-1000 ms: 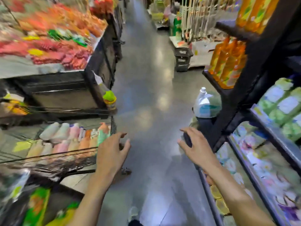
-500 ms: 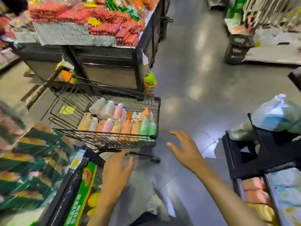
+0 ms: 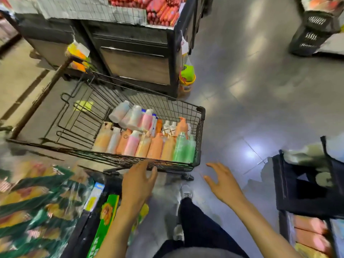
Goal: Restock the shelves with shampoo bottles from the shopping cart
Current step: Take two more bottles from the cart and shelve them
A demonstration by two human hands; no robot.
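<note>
Shampoo bottles [image 3: 149, 142] lie just beyond our fingers [image 3: 143, 165], which are spread and hold nothing. Our left hand [image 3: 138, 183] hovers at the near rim of the shopping cart [image 3: 200, 131] carrying them, and our right hand [image 3: 223, 185] is splayed over the floor [image 3: 260, 90] beside it.

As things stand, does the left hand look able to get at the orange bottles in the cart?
Probably yes. The left hand is open at the near rim of the cart, the orange bottles lie just past it, and nothing covers them from above.
</note>
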